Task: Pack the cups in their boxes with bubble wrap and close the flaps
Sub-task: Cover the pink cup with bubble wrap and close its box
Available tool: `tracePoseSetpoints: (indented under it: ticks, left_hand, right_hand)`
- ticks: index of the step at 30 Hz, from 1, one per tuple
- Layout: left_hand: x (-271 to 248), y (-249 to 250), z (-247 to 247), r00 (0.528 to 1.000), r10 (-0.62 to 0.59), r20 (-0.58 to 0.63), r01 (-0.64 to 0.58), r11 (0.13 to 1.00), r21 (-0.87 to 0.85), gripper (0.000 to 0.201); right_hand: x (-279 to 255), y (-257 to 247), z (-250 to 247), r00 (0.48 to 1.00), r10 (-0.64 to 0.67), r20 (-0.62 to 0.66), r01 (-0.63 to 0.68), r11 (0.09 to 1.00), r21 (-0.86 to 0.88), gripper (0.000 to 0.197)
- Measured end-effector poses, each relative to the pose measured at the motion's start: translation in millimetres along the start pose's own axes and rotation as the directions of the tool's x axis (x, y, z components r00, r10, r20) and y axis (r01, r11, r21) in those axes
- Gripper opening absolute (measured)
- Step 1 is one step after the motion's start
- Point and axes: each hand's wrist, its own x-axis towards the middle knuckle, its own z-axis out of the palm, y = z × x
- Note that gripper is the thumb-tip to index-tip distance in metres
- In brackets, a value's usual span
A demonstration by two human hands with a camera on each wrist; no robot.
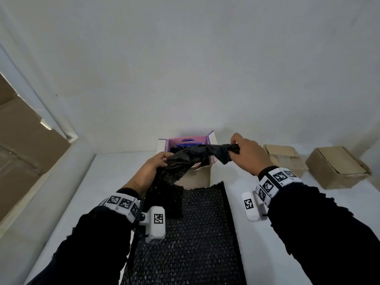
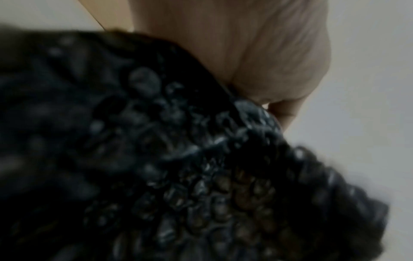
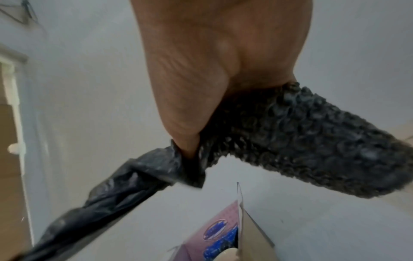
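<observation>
Arms reach forward over the white table (image 1: 267,233), above the flat black bubble wrap sheet (image 1: 195,233) lying near you. You hold a twisted bubble wrap strip (image 1: 197,156) stretched left to right over the open cup box (image 1: 196,177) at the far edge. Your left hand (image 1: 153,167) grips its left end, your right hand (image 1: 249,154) clenches the right end. 2 brown cartons (image 1: 337,167) sit far right.

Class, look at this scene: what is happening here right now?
A person is packing. The left hand and right hand each grip one end of a black bubble wrap piece, stretched and twisted above an open box with pink inner flaps. A bubble wrap sheet lies on the table. Two brown boxes sit to the right.
</observation>
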Motion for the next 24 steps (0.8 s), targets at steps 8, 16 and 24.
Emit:
tracePoseSetpoints:
  ticks: [8, 16, 24]
  left_hand:
    - [12.7, 9.1, -14.3, 0.905, 0.311, -0.291, -0.276, 0.948, 0.157, 0.017]
    - [63.3, 6.7, -3.0, 0.62, 0.784, 0.042, -0.422, 0.288, 0.859, 0.032]
    - [85.8, -37.3, -18.6, 0.965, 0.174, 0.195, -0.242, 0.318, 0.917, 0.078]
  right_hand:
    - [26.6, -7.4, -5.1, 0.97, 0.01, -0.242, 0.06, 0.958, 0.281, 0.025]
    - [63.1, -34.2, 13.4, 0.807, -0.287, -0.516, 0.39, 0.915, 0.102, 0.024]
    - [84.1, -32.7, 64.7, 0.843, -0.508, 0.177, 0.483, 0.86, 0.166, 0.028]
